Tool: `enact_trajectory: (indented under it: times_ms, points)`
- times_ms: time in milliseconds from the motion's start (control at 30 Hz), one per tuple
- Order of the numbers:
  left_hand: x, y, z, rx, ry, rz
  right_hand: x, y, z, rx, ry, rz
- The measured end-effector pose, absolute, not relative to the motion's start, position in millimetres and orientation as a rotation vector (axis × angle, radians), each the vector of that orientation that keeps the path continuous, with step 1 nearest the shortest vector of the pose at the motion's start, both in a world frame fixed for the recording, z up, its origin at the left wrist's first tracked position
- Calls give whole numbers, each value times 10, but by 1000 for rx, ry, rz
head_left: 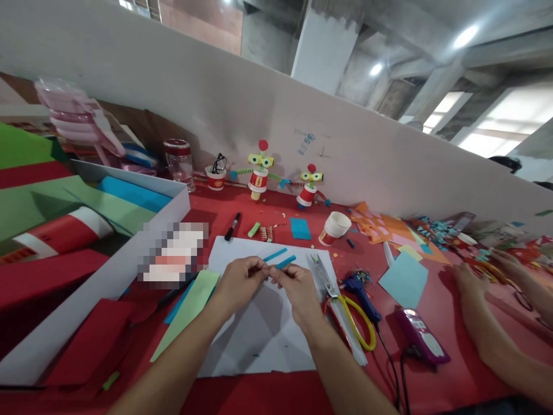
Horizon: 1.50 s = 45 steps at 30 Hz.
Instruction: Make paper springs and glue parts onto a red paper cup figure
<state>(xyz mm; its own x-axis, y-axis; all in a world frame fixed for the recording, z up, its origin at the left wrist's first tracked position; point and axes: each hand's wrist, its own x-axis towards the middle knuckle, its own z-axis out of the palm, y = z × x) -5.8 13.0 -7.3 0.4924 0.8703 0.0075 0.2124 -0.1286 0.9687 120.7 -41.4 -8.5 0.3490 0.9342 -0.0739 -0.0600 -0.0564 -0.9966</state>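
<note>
Carefully, a person's left hand (242, 282) and right hand (298, 282) met fingertip to fingertip at the centre of the frame; both were drawn into a tight pinch on narrow blue paper strips (286, 262), which ran up and to the right from the fingers over a white sheet (259, 340); the near ends were covered, so which hand gripped which strip, and whether the two were joined, could not be told. The step in hand appeared to be close fingertip work at those ends; the next move seemed to call for a light, steady pinch and well-matched edges, such thin paper being quick to slip or crease. Just right of the hands lay scissors (332, 290), and beyond them a blue glue gun (363, 297); above the sheet sat a black marker (233, 226), folded green paper (254, 229) and a blue paper square (300, 228). Two paper-cup figures, a larger one (258, 181) and a smaller one (307, 195), stood against the wall (224, 124) at upper centre; at the right edge of the frame, a co-worker's hand (470, 282) rested near orange-handled scissors (490, 268).
</note>
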Motion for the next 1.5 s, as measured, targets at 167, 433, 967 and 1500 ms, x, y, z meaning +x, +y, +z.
enact_trajectory:
  times_ms: [167,433,967,1500]
  points:
    - [-69,130,-43,1670,964,654,1366,-426,-40,-1345,-732,1032]
    - [-212,259,-9,1330,1285,998,1652,-438,22,-1265,-522,667]
    - [-206,293,31,736,989,944,1554,-97,-12,-2218,-1784,103]
    - [-167,230,-78,1342,1199,678,1478,-1008,106,-1588,-1131,606]
